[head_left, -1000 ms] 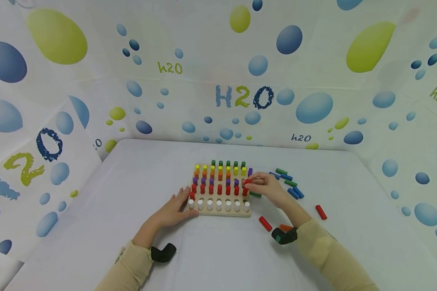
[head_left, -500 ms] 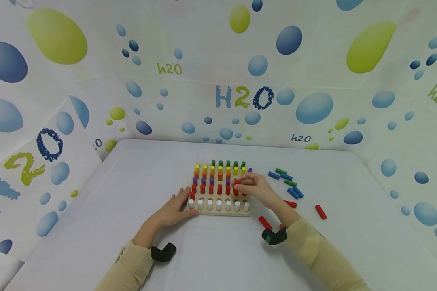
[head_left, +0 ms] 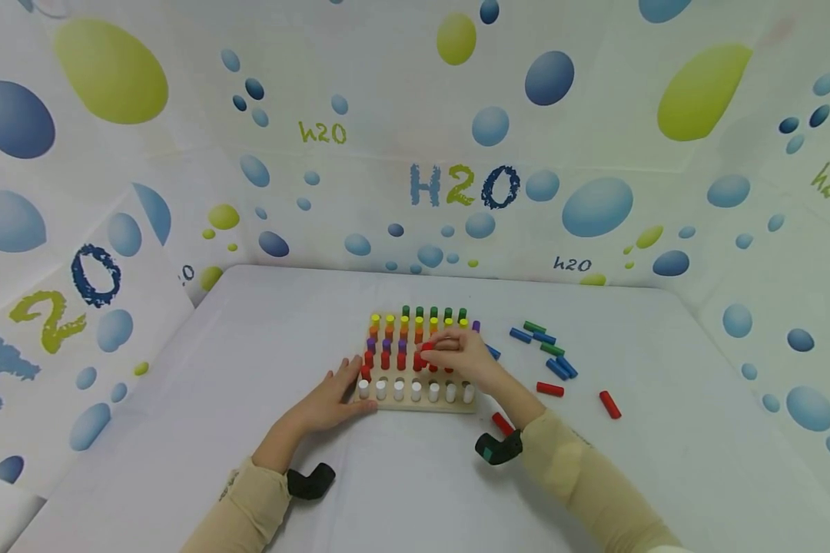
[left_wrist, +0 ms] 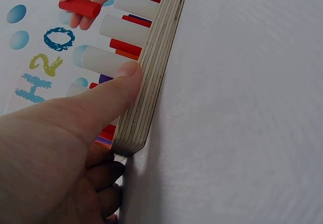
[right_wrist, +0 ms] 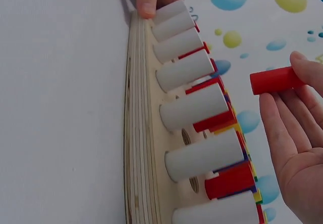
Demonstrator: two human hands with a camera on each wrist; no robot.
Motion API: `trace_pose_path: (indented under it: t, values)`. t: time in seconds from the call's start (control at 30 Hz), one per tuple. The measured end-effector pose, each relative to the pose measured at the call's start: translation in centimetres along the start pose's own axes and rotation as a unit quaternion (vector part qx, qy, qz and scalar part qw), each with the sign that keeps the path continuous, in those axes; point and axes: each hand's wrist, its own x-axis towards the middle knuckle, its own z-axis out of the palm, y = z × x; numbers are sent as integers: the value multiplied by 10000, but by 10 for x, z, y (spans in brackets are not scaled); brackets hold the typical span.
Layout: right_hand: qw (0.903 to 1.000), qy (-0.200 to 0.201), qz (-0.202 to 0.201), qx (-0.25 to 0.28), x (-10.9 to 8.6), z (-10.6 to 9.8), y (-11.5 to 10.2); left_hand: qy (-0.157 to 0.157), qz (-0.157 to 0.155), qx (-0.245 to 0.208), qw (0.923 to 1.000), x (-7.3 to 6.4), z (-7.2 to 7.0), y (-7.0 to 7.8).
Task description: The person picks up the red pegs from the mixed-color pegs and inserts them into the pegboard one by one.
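Note:
A wooden pegboard bears rows of upright white, red, purple, orange, yellow and green pegs. My left hand holds the board's near left corner, the thumb on its front edge and the fingers along the left side. Over the red row, my right hand pinches a red peg between thumb and fingertips. In the right wrist view that red peg is held roughly sideways, apart from the row of white pegs. Part of the board's right side is hidden behind the right hand.
Loose blue pegs and green pegs lie right of the board. Loose red pegs lie nearer: one beside the right forearm, one farther right, one partly under the right wrist camera.
My right hand has moved leftward across the board with the red peg in its fingers. More loose pegs on the right are uncovered. The left hand has stayed at the corner.

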Motion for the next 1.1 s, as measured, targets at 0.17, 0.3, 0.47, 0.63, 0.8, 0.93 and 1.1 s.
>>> trace_pose_path:
  t: [0.17, 0.3, 0.47, 0.63, 0.8, 0.93, 1.1]
  values:
    - [10000, -6, 69, 19, 3, 9, -3, -8, -25, 37, 10000, 0, 0, 0]
    - [9999, -103, -15, 131, 6, 14, -3, -5, -60, 47, 10000, 1, 0, 0]
    - [10000, -70, -13, -61, 10, 20, -3, -28, -71, 19, 10000, 0, 0, 1]
    - [9998, -199, 27, -6, 15, 28, -3, -39, -46, 36, 10000, 0, 0, 1]
    - [9989, -383, -211, -186, 19, 37, 0, -46, 10, 34, 10000, 0, -1, 1]
    - [9976, -549, -315, -292, 23, 44, 3, -52, 32, 5, 10000, 0, -2, 2]
    - [9962, -620, -393, -473, 26, 52, 5, -73, 35, -25, 10000, -1, -3, 2]
